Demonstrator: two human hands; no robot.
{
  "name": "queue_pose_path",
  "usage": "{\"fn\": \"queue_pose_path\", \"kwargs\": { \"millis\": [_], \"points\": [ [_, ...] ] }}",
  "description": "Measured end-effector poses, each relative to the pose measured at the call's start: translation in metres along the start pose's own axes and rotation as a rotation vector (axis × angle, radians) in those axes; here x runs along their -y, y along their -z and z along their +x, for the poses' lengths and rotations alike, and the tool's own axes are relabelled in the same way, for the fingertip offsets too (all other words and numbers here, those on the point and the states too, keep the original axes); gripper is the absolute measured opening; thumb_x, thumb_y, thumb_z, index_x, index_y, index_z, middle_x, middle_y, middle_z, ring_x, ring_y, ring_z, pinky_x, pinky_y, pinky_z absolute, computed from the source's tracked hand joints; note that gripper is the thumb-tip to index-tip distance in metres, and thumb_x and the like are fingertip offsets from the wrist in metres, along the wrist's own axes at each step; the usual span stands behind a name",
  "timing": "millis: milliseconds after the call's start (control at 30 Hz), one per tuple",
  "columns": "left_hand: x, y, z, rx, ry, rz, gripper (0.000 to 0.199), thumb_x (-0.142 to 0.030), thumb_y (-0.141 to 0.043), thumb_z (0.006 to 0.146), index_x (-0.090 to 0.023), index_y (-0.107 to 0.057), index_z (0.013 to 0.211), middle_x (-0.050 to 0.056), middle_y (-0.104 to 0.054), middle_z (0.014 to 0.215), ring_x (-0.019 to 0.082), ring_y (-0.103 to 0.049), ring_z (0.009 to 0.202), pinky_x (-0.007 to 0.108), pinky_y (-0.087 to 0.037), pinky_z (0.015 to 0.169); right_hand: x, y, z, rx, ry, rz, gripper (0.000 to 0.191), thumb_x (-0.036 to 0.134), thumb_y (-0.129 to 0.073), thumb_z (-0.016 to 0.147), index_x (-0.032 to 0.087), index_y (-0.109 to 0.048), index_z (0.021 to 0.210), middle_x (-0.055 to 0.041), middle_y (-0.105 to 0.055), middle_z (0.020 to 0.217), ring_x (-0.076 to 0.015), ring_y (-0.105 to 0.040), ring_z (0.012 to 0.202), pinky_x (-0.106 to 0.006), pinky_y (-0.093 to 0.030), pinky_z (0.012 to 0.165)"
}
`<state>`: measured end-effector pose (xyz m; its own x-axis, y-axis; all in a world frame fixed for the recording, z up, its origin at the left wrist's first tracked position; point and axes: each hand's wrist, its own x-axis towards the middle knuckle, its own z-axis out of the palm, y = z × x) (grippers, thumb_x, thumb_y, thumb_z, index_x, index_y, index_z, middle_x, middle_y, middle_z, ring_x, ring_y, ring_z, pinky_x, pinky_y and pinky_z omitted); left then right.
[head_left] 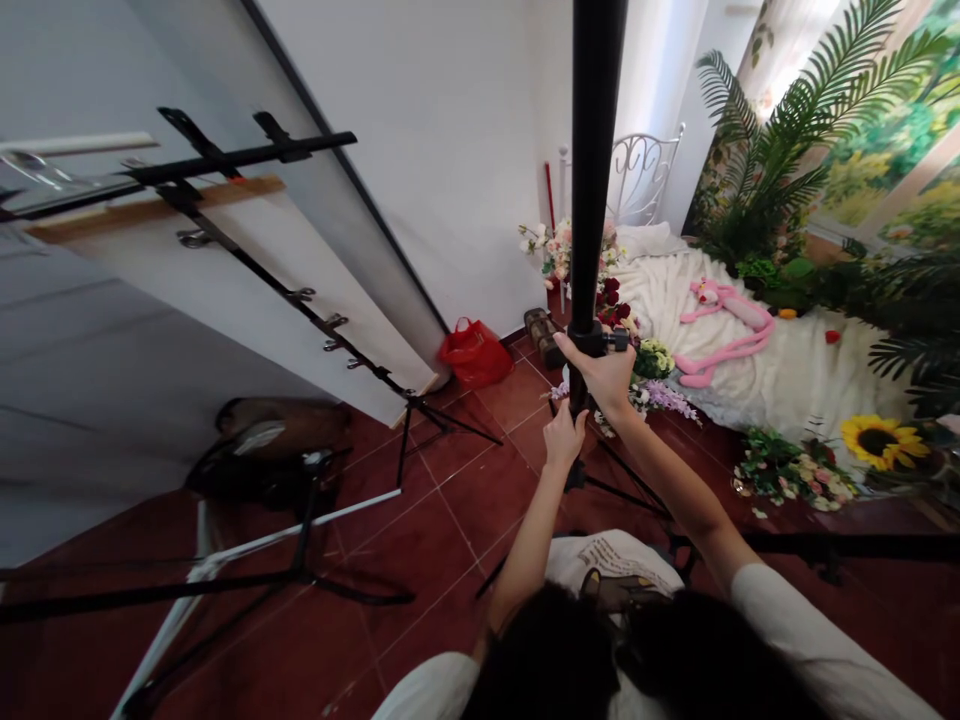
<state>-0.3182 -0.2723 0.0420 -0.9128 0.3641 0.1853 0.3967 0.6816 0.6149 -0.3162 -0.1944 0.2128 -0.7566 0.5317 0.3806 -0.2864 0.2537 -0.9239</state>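
Note:
A thick black pole [596, 180] of a stand rises upright through the upper middle of the head view. My right hand [606, 375] is wrapped round it at a black collar with a knob [615, 341]. Just below, my left hand [564, 436] grips the lower, thinner part of the same pole. Both hands are closed on the stand, left under right. The stand's dark legs [630, 487] spread over the floor beyond my forearms, partly hidden by my arms.
Left, clamped white boards [322, 290] hang by a black stand. A red bag [477, 352] sits against the wall. Right, a bed with a cream blanket [652, 290] holds a pink plush toy [742, 310], beside flowers [799, 470]. More stand legs [247, 548] cross the lower left.

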Motion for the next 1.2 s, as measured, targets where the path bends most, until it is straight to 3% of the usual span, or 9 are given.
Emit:
{"fn": "queue_pose_path", "kwargs": {
  "millis": [133,267,400,500,667,767,933,1100,1200],
  "points": [
    [0.003,-0.003,0.003,-0.01,-0.006,0.049,0.055,-0.051,-0.035,0.094,-0.008,-0.054,0.123,0.018,-0.07,0.094,0.026,-0.068,0.083,0.027,-0.043,0.065,-0.005,0.027,0.004,0.214,0.048,0.042,0.05,0.048,-0.075,0.067,0.017,-0.066,0.105,-0.0057,-0.069,0.1,-0.0247,-0.063,0.103,-0.037,-0.054,0.088],
    [0.005,-0.005,0.003,-0.034,-0.017,0.057,0.051,-0.05,-0.034,0.094,-0.011,-0.057,0.117,0.015,-0.07,0.091,0.024,-0.068,0.081,0.026,-0.042,0.064,-0.058,0.063,0.0,0.525,-0.024,0.085,0.055,0.045,-0.076,0.068,0.02,-0.062,0.114,-0.0063,-0.065,0.115,-0.0224,-0.063,0.106,-0.037,-0.053,0.092],
    [0.008,-0.008,0.003,-0.043,-0.026,0.06,0.049,-0.051,-0.034,0.094,-0.012,-0.058,0.113,0.014,-0.07,0.089,0.024,-0.068,0.08,0.026,-0.041,0.063,-0.123,0.078,-0.018,0.5,-0.144,-0.03,0.039,0.05,-0.06,0.082,0.02,-0.064,0.107,-0.0065,-0.066,0.11,-0.0187,-0.062,0.104,-0.037,-0.049,0.095],
    [0.009,-0.008,0.004,-0.054,-0.034,0.057,0.049,-0.051,-0.033,0.094,-0.013,-0.059,0.112,0.014,-0.07,0.089,0.024,-0.068,0.08,0.026,-0.041,0.062,-0.147,0.074,-0.029,0.488,-0.167,-0.053,0.037,0.052,-0.055,0.083,0.019,-0.065,0.098,-0.0048,-0.067,0.101,-0.0175,-0.061,0.099,-0.035,-0.048,0.093],
    [0.006,-0.005,0.003,-0.05,-0.026,0.052,0.049,-0.051,-0.035,0.094,-0.012,-0.059,0.113,0.014,-0.07,0.09,0.024,-0.068,0.079,0.027,-0.043,0.064,-0.151,0.057,-0.028,0.357,-0.238,-0.033,0.034,0.052,-0.058,0.077,0.018,-0.057,0.075,0.0022,-0.059,0.071,-0.0118,-0.057,0.068,-0.025,-0.05,0.07],
    [0.002,-0.002,0.001,-0.041,-0.014,0.021,0.049,-0.049,-0.034,0.094,-0.011,-0.057,0.116,0.015,-0.07,0.094,0.025,-0.068,0.083,0.028,-0.044,0.066,-0.153,0.043,-0.021,0.221,-0.365,-0.026,0.03,0.044,-0.066,0.067,0.019,-0.05,0.075,0.0072,-0.052,0.059,-0.0096,-0.05,0.053,-0.022,-0.045,0.055],
    [-0.009,0.002,-0.005,-0.055,0.045,-0.089,0.052,-0.051,-0.029,0.095,-0.014,-0.051,0.124,0.015,-0.069,0.102,0.026,-0.067,0.092,0.031,-0.047,0.072,-0.152,0.026,-0.015,0.013,-0.476,-0.145,0.03,0.035,-0.068,0.061,0.02,-0.047,0.077,0.0087,-0.051,0.056,-0.0093,-0.048,0.048,-0.021,-0.04,0.048],
    [0.0,-0.003,-0.022,0.023,0.104,-0.132,0.059,-0.058,-0.028,0.092,-0.018,-0.042,0.133,0.015,-0.064,0.118,0.025,-0.066,0.101,0.033,-0.05,0.077,-0.141,0.046,-0.039,0.069,-0.49,0.045,0.037,0.051,-0.063,0.071,0.02,-0.049,0.085,0.0079,-0.051,0.05,-0.0078,-0.042,0.039,-0.019,-0.032,0.039],
    [0.029,-0.027,-0.043,0.222,0.186,0.004,0.058,-0.06,-0.034,0.089,-0.012,-0.059,0.111,0.019,-0.069,0.1,0.027,-0.069,0.089,0.035,-0.051,0.071,-0.147,0.079,-0.072,0.02,-0.571,0.166,0.045,0.061,-0.06,0.071,0.019,-0.052,0.084,0.0059,-0.054,0.05,-0.0065,-0.04,0.035,-0.018,-0.029,0.036]
  ]
}}
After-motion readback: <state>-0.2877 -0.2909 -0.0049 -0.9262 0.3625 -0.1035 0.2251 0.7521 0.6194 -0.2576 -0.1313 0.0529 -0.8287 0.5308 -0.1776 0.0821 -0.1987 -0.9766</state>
